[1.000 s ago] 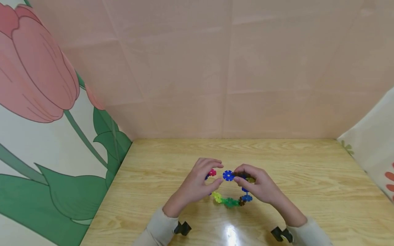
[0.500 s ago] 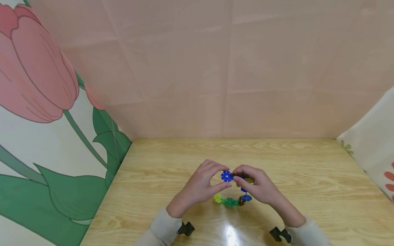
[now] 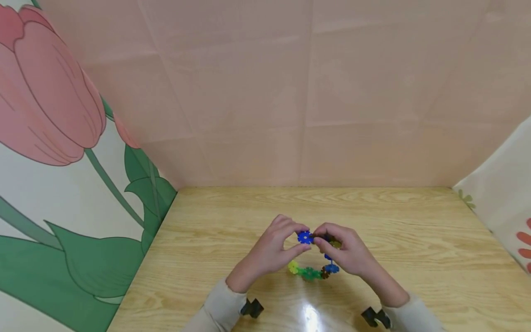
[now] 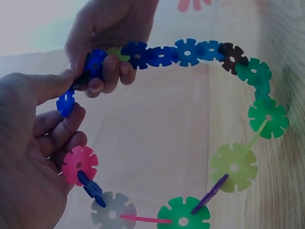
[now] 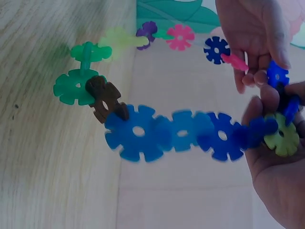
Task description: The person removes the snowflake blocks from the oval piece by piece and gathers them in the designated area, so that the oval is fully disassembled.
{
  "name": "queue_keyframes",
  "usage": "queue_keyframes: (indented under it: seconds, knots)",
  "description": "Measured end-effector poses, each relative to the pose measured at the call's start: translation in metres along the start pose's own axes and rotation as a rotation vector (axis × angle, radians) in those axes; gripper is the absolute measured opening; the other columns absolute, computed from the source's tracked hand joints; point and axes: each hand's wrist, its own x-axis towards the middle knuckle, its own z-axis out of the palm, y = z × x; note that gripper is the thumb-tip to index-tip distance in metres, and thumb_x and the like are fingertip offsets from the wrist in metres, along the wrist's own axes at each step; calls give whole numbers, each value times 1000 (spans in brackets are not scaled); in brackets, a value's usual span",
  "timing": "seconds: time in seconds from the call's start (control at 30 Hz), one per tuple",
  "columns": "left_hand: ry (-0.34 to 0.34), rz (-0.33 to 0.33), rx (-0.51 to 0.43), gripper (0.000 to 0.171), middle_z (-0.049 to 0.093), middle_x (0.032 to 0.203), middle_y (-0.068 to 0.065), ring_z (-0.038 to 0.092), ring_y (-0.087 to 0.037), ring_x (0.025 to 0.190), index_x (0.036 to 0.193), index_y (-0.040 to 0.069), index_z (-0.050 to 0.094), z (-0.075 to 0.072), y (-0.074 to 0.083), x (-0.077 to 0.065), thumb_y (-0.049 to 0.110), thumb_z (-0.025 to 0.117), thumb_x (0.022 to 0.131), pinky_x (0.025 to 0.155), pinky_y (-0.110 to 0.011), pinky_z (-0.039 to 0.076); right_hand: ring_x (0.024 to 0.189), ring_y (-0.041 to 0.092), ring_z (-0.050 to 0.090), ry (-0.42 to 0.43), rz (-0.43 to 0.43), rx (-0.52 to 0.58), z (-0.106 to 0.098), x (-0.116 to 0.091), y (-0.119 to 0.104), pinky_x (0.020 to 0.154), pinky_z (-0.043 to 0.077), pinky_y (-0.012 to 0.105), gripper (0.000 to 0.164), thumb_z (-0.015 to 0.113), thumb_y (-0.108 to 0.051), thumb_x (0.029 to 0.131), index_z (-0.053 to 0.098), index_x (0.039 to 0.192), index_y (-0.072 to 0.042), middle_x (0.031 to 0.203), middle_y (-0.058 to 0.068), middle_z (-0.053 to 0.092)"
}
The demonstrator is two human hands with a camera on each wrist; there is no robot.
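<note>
Notched plastic snowflake discs are slotted together in a long curved chain, its green disc (image 3: 309, 273) low over the table in the head view. My left hand (image 3: 268, 252) pinches the blue disc (image 3: 305, 237) at one end, thumb below and forefinger above. Beside it my right hand (image 3: 347, 250) grips the chain at a dark disc, mostly hidden by fingers, with a yellow-green disc (image 5: 281, 134) by its palm. The chain's other end, a pink disc (image 4: 80, 164), hangs against the left hand's fingers. Blue, brown, green, yellow and clear discs run between.
A wood-grain table (image 3: 199, 221) lies under both hands. Behind it hangs a pinkish cloth (image 3: 249, 115), with a tulip-printed panel (image 3: 54, 92) on the left and a white printed cloth (image 3: 506, 198) on the right. Black wrist mounts (image 3: 251, 308) sit below the sleeves.
My left hand has moved right, and its thumb and forefinger have closed on the blue end disc. The pink disc has passed out of sight behind that hand in the head view. The right hand barely moves.
</note>
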Motion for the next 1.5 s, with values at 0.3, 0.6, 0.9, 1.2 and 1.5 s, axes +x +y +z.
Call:
queue_keyframes:
  seconds: [0.3, 0.6, 0.9, 1.2, 1.5]
  knots:
    - [-19, -26, -6, 30, 65, 103, 8, 52, -9, 109, 123, 14, 67, 0, 0, 2, 29, 71, 97, 113, -43, 40, 60, 4, 54, 86, -36, -70, 7, 0, 3, 52, 48, 22, 27, 64, 17, 87, 68, 95, -8, 79, -3, 64]
    - [-26, -73, -42, 28, 62, 100, 5, 54, -14, 108, 120, 11, 67, 1, 0, 3, 25, 72, 96, 119, -46, 32, 69, 5, 60, 138, -47, -127, 12, 3, 2, 61, 53, 22, 25, 66, 15, 85, 69, 90, -9, 84, 2, 70]
    - [8, -43, -5, 26, 60, 94, 6, 53, -15, 100, 114, 11, 68, 0, 0, 4, 24, 74, 93, 116, -44, 36, 71, 7, 62, 158, -83, -138, 16, 3, 3, 63, 54, 21, 26, 66, 17, 83, 70, 91, -8, 85, 7, 71]
    - [70, -62, 5, 26, 57, 91, 6, 52, -15, 93, 111, 10, 67, 6, -1, 4, 22, 76, 90, 111, -39, 41, 69, 6, 60, 216, -116, -196, 19, 4, 3, 62, 51, 17, 26, 67, 15, 82, 70, 91, -9, 84, 0, 69]
    - [87, -51, 34, 30, 60, 96, 5, 55, -12, 107, 114, 10, 67, 2, -2, 3, 26, 77, 91, 119, -43, 32, 72, 8, 61, 223, -131, -195, 14, 4, 6, 69, 53, 16, 28, 66, 17, 81, 69, 91, -9, 85, 1, 69]
